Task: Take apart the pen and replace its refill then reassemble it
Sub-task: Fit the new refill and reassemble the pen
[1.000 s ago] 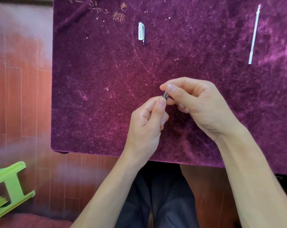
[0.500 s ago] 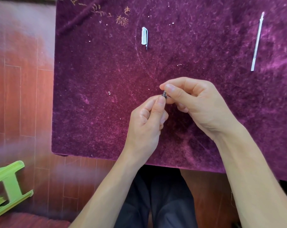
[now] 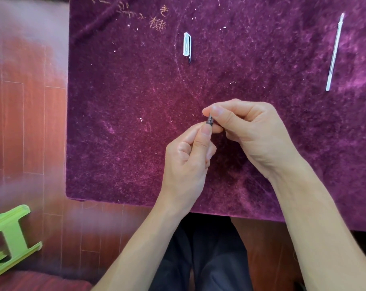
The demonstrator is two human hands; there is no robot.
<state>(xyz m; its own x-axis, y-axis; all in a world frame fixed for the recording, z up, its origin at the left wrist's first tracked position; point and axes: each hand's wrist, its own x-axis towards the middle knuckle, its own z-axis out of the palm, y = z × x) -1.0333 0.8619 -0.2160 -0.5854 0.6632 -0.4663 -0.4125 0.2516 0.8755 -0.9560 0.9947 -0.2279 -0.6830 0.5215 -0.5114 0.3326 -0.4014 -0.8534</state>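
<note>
Both hands meet over the middle of the purple velvet cloth [image 3: 119, 114]. My right hand [image 3: 249, 131] pinches a small dark pen part [image 3: 209, 120] between thumb and forefinger. My left hand [image 3: 188, 158] grips the same part from below with its fingertips; most of the pen is hidden inside the two hands. A thin white refill [image 3: 334, 52] lies on the cloth at the far right. A clear pen cap [image 3: 187, 44] with a clip lies at the top centre.
The cloth's near edge [image 3: 136, 203] runs just below my wrists, with my dark trousers [image 3: 209, 255] under it. Red-brown wooden floor [image 3: 26, 122] lies to the left. A light green plastic stool [image 3: 8, 234] stands at the lower left.
The hands stay joined on the pen part, fingers shifting only slightly. The view has tilted, so the cap and refill sit lower in the frame.
</note>
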